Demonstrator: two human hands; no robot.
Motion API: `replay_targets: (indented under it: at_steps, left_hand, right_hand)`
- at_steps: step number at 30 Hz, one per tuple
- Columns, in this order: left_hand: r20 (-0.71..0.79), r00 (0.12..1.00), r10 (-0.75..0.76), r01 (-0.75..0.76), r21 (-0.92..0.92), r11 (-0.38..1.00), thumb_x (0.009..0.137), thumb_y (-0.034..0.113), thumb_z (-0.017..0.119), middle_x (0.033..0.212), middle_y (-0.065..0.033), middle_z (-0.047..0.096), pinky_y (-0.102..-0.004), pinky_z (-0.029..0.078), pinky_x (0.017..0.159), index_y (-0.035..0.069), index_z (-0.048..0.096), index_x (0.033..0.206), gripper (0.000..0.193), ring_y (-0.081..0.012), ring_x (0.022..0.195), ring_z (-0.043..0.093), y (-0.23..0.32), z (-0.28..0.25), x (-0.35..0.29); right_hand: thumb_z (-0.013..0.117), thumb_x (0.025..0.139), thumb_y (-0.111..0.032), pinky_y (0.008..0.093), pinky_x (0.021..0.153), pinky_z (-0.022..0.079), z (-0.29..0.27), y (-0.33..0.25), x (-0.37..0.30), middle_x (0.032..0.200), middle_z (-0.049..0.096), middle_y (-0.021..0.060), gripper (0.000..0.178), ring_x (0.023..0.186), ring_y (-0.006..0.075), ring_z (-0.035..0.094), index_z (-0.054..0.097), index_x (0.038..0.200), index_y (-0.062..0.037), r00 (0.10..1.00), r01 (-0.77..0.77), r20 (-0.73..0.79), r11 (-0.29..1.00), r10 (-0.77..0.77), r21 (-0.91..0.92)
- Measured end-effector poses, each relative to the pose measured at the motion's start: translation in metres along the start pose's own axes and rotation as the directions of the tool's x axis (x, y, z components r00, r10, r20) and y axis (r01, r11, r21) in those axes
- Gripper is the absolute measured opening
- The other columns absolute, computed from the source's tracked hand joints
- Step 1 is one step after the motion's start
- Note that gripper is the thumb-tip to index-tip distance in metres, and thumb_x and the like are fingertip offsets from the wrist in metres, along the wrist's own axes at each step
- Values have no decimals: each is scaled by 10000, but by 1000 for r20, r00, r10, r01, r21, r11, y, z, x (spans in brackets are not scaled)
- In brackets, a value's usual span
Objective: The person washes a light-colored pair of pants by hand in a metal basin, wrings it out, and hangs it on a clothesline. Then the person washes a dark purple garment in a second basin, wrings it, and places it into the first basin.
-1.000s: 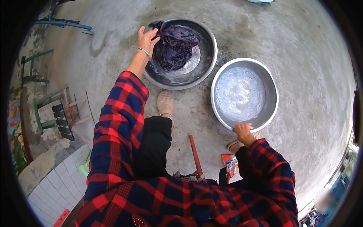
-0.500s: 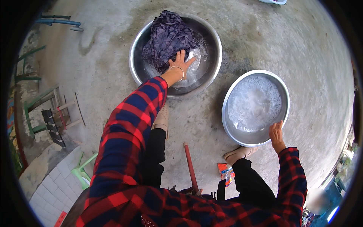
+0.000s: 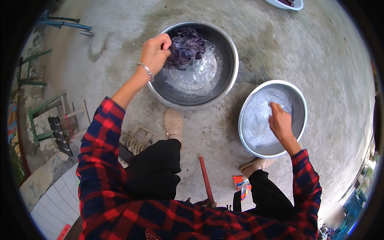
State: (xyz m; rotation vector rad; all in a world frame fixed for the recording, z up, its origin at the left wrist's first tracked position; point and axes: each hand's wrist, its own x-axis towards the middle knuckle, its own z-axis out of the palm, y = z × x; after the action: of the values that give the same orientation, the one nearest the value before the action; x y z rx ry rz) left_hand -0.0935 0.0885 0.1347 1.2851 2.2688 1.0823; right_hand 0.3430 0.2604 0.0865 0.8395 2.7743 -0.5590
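My left hand, with a silver bracelet at the wrist, is closed on a crumpled dark purple cloth. The cloth hangs within the large metal basin, over and partly in clear, rippling water. Above the smaller metal basin on the right is my right hand. One finger stretches out while the others bend loosely, partly hidden, and no object shows in them. Cloudy, foamy water fills much of that smaller basin.
A red stick stands between my legs. My shoes rest near both basins, with an orange packet by the right one. Wooden chair-like frames lie to the left. A light blue tub holding something dark sits at the far edge.
My left hand has gone from lying spread on the cloth to gripping it, pulled left. The cloth is more bunched. My right hand has left the smaller basin's rim and moved over its water.
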Motion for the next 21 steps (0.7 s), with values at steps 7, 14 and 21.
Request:
replay_targets:
  at_steps: [7,14,21]
  left_hand:
    - [-136,990,-19,-63,-576,815,715,-117,478,772,65,414,-189,313,657,122,371,706,262,-45,721,367,91,-92,-3]
    - [-172,968,-184,0,-731,682,745,-101,490,787,71,482,-189,319,615,121,453,788,229,-28,697,419,36,-97,-13]
    - [272,807,-524,589,-423,688,749,-14,588,992,-38,607,-229,420,731,92,592,1192,455,-88,808,527,-96,-15,-50]
  right_hand:
    - [824,616,-81,442,1018,436,9,-142,159,1499,329,244,1003,1301,440,435,293,1466,-128,949,253,-300,807,-100,534]
    - [597,764,-34,343,775,499,27,-182,202,948,663,-4,283,885,143,614,638,1040,-87,973,-209,219,-129,72,969]
    - [764,629,-125,449,937,485,93,-122,230,1337,469,259,918,1103,374,572,384,1462,-184,966,-223,61,683,253,696]
